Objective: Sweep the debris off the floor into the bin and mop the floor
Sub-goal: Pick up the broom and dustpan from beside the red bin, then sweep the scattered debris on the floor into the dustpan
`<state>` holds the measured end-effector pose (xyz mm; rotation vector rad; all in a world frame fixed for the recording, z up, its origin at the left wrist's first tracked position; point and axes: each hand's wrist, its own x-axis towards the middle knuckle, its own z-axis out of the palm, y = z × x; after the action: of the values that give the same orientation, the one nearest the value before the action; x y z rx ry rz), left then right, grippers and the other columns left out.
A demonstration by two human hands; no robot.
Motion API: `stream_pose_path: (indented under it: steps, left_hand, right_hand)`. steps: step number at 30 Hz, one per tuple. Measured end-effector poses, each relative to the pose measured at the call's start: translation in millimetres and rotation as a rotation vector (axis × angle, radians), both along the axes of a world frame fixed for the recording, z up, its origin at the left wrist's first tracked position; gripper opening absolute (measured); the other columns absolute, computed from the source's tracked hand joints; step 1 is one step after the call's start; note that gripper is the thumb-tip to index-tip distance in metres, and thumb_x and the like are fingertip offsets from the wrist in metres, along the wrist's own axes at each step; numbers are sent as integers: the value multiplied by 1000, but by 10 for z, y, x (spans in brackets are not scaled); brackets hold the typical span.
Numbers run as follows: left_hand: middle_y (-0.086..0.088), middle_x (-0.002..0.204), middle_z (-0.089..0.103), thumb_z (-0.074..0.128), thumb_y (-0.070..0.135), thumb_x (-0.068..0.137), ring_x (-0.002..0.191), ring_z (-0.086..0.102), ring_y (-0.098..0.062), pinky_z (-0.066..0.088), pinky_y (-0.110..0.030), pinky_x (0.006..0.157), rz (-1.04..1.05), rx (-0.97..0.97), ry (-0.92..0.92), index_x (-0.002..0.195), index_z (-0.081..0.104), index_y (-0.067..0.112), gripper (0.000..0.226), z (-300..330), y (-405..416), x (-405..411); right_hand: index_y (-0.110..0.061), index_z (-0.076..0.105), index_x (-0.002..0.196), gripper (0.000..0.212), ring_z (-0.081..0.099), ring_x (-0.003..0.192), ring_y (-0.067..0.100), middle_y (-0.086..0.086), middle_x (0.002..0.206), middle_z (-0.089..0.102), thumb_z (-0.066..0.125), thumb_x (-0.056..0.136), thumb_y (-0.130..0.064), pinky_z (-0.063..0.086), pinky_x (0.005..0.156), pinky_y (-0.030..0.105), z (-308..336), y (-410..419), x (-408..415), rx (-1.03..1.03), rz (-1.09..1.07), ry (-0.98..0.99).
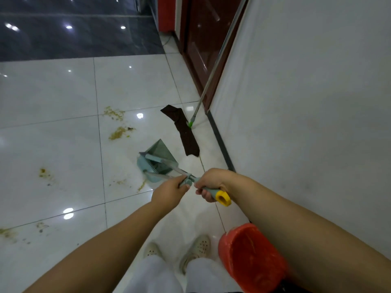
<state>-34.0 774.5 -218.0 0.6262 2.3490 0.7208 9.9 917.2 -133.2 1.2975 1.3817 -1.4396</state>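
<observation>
- Now both hands grip handles at frame centre: left hand on the broom, right hand on the dustpan
- Debris left of centre; bin lower right; mop by the wall

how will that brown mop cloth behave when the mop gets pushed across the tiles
The mop cloth looks floppy: one end is already folded, so it may bunch. The glossy floor should let it slide easily. The thin mop pole leaning on the wall suggests it is light.

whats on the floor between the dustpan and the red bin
Only bare white tile in the head view; above that stretch, both hands grip the handles. Dustpan, red bin.
</observation>
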Motion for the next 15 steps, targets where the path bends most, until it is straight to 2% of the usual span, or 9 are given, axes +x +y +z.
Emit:
stream_pose_path:
  steps: [3,5,7,9,12,15]
  left_hand:
    - [14,87,56,43,46,93,72,51,-8,36,-20,53,19,19,70,126,54,40,34,45,-179,-105]
    - [13,91,61,41,47,94,74,51,-7,35,-20,53,30,38,121,123,54,41,33,73,-283,-174]
    - [7,99,67,38,46,95,77,53,-10,37,-21,55,51,43,163,125,53,39,34,115,-350,-247]
    - [2,105,69,37,44,97,84,60,-16,44,-25,61,83,29,207,131,51,37,38,183,-394,-316]
    - [-4,105,69,37,43,98,90,63,-23,50,-31,69,175,-6,272,135,47,36,40,336,-543,-455]
    - [-6,102,68,39,40,98,83,60,-22,45,-27,62,298,11,246,135,50,33,39,458,-873,-664]
  right_hand:
    - [-2,53,87,12,42,48,8,9,77,53,50,95,-10,41,36,14,103,-243,-52,23,-18,95]
    - [-5,54,85,12,43,51,8,9,78,54,50,95,-10,43,40,15,152,-399,-77,67,0,154]
    - [-10,53,84,10,45,54,9,9,80,54,50,94,-10,44,45,17,177,-538,-124,115,7,225]
    - [-13,52,92,4,46,55,10,8,83,55,50,94,-9,45,44,18,178,-679,-190,135,-32,294]
    - [-18,44,109,19,47,56,9,8,86,54,52,94,-10,45,40,16,139,-867,-281,157,-90,377]
    - [-21,42,116,29,48,56,9,8,85,54,57,92,-13,47,41,17,98,-972,-316,141,-140,422]
